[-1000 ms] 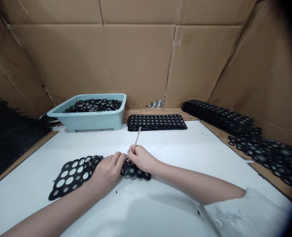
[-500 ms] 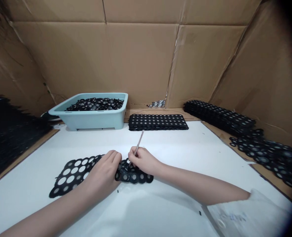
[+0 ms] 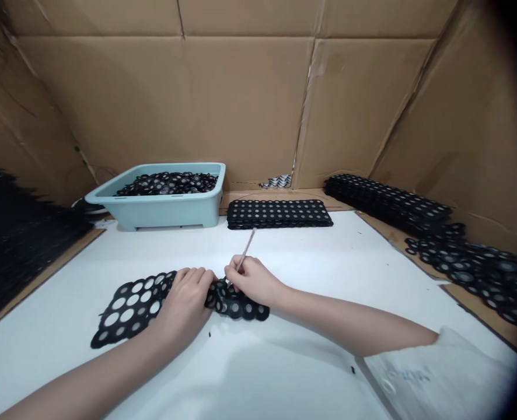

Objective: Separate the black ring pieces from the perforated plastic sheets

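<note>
A black sheet of joined rings (image 3: pixel 129 312) lies on the white tabletop, with open holes at its left and discs or film in some others. My left hand (image 3: pixel 191 294) rests across its middle, fingers bent and closed on it; the fingertips are partly hidden. Pinched in my right hand (image 3: pixel 252 277) is a thin, pale, pen-like stick (image 3: pixel 247 245), tilted with its upper end away from me. Its lower tip meets the bunched right part of the sheet (image 3: pixel 236 308), close to my left fingers. What the tip touches exactly is too small to tell.
A light-blue basin (image 3: pixel 166 213) full of black ring pieces stands at the back left. Behind my hands sits a neat stack of black ring sheets (image 3: pixel 280 214). More stacked sheets (image 3: pixel 385 201) and a loose pile (image 3: pixel 472 268) line the right edge. A dark heap (image 3: pixel 17 233) rises at the left.
My left hand has shifted slightly, and the sheet under it sits a little differently. The stick stays in my right hand at nearly the same spot. The view has tilted slightly.
</note>
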Demonstrator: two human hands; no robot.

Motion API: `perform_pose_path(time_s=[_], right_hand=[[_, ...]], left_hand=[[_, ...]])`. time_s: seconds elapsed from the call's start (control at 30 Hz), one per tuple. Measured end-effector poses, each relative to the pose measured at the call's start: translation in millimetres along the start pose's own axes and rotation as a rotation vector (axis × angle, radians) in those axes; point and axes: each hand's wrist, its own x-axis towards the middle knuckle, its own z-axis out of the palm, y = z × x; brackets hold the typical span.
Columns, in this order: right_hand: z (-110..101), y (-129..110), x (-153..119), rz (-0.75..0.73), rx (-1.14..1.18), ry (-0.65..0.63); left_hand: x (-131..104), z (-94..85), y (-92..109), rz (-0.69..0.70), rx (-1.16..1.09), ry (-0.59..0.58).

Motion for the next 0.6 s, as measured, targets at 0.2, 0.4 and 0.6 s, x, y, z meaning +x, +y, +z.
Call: perform_pose_path(time_s=[0.2,0.4,0.6], right_hand=[[0,-1,2,0.034,0.269,0.103],[2,9,6,0.139,0.422,0.103],[2,9,7,0.181,0.477,0.085]], left_hand=[[1,-1.7,2,0.034,0.015,0.053],[0,-5.2,4,0.124,0.086,0.165],[-1,-6.2,2,0.199,0.132,0.256]])
